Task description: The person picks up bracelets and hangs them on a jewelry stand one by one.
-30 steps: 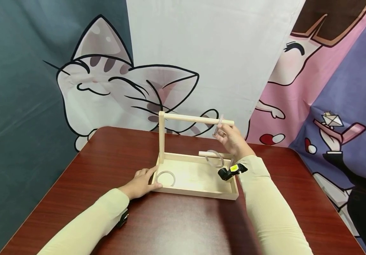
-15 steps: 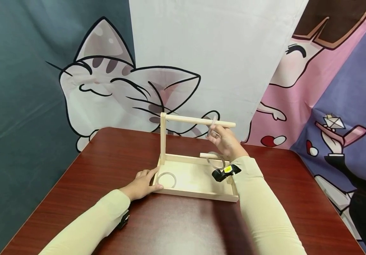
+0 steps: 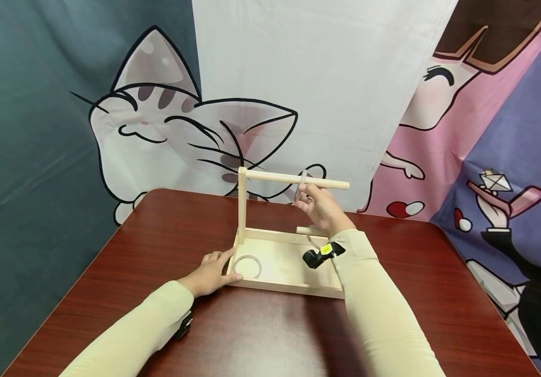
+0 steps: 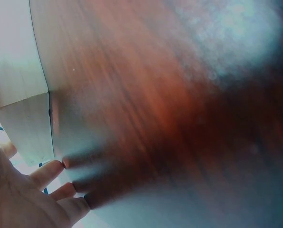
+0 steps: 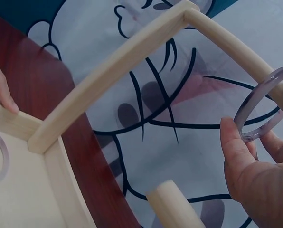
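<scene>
My right hand (image 3: 323, 208) pinches a clear plastic ring (image 3: 300, 184) between thumb and fingers. That ring encircles the upper wooden rod (image 3: 270, 176), partway along from its free right end, as the right wrist view also shows. The rod juts sideways from an upright post (image 3: 242, 207) on a shallow wooden tray (image 3: 284, 287). At the tray's left end my left hand (image 3: 208, 273) rests with fingers extended along the side wall and thumb on the front wall. Fingers (image 4: 47, 175) reach down beside the tray in the left wrist view.
Another ring (image 3: 260, 267) lies flat in the tray's left front corner. A lower rod (image 3: 305, 230) at the right carries a ring (image 3: 312, 242), partly hidden by my right arm. The reddish-brown table (image 3: 167, 230) ends before a printed cloth backdrop (image 3: 346, 78).
My right hand has slid the ring leftward along the upper rod, away from its free end toward the post. My right forearm now covers more of the tray's right end. The left hand stays put.
</scene>
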Motion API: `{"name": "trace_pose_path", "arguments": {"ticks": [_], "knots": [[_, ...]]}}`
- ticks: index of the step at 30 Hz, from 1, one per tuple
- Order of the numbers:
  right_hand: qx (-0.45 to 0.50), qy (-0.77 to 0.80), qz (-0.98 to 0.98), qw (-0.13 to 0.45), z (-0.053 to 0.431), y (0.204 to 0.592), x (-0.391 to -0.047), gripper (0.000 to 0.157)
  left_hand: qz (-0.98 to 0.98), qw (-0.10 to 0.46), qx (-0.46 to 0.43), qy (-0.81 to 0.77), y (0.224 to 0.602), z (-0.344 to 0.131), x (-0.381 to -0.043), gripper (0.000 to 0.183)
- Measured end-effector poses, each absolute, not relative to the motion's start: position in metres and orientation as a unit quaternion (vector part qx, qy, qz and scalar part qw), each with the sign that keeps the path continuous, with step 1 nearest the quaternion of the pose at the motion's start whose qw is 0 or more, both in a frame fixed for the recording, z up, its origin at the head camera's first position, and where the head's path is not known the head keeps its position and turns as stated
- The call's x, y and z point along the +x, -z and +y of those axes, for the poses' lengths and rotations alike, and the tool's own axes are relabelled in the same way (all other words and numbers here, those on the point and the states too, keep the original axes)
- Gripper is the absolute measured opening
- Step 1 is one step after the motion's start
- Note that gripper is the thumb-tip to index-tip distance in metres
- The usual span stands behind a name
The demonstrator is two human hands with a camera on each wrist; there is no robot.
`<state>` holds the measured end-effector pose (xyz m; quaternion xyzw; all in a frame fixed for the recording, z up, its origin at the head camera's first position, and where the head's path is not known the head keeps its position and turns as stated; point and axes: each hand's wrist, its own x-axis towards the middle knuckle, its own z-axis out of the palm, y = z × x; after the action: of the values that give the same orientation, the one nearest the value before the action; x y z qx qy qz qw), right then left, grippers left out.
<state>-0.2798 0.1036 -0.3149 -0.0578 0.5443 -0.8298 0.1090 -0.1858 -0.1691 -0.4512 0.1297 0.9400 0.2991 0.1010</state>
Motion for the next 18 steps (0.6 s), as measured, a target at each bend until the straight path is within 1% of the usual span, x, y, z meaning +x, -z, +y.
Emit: {"name": "trace_pose_path", "arguments": {"ticks": [2,9,13,18], "knots": [[-0.058,0.827,0.549,0.111,0.100,0.315,-0.280,0.008,0.940,0.101,0.130,-0.299,0.451,-0.169,-0.186,0.083],[-0.043,0.823,0.552,0.125,0.090,0.314,-0.281,0.016,0.940,0.098,0.130,-0.300,0.453,-0.169,-0.186,0.083],[-0.049,0.819,0.556,0.130,0.084,0.313,-0.281,0.015,0.940,0.097,0.130,-0.301,0.451,-0.170,-0.185,0.082],[-0.048,0.819,0.557,0.129,0.076,0.314,-0.282,0.019,0.940,0.096,0.131,-0.299,0.449,-0.169,-0.183,0.082]]}}
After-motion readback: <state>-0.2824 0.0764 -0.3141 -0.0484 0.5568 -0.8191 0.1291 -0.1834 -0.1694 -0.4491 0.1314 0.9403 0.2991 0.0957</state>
